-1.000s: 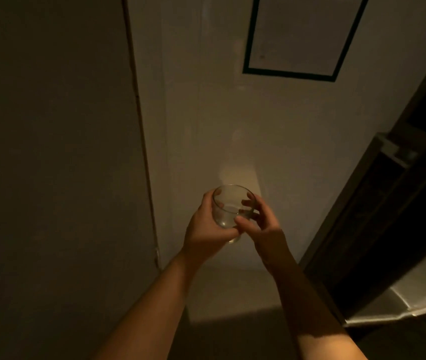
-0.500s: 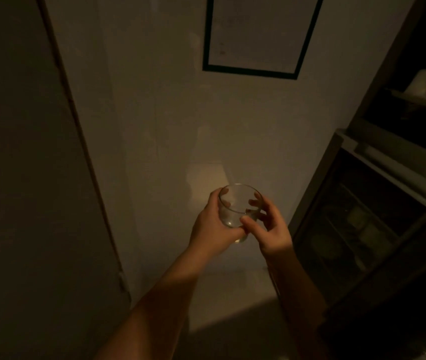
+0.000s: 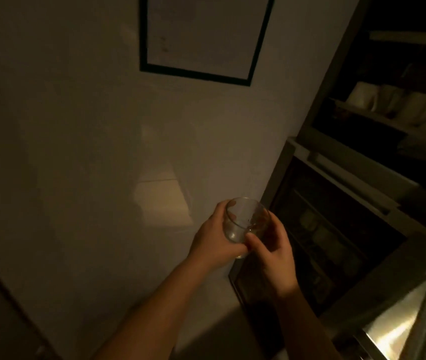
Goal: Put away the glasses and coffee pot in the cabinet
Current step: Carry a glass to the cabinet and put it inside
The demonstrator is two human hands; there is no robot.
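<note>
- Landmark: the clear, round drinking glass [image 3: 243, 222], held upright in mid-air in front of a pale wall [image 3: 77, 152].
- Left hand [image 3: 214, 240]: fingers and thumb curled round the left side of the glass, gripping it.
- Right hand [image 3: 271, 250]: fingers curled round the right side of the glass, thumb on its near face.
- Black-framed picture [image 3: 201, 37]: on the wall, well above the glass.
- Dark open cabinet [image 3: 349, 229]: just right of the glass; dim shelves inside.
- Pale cups [image 3: 362, 96]: on a cabinet shelf, above and right of the glass.
</note>
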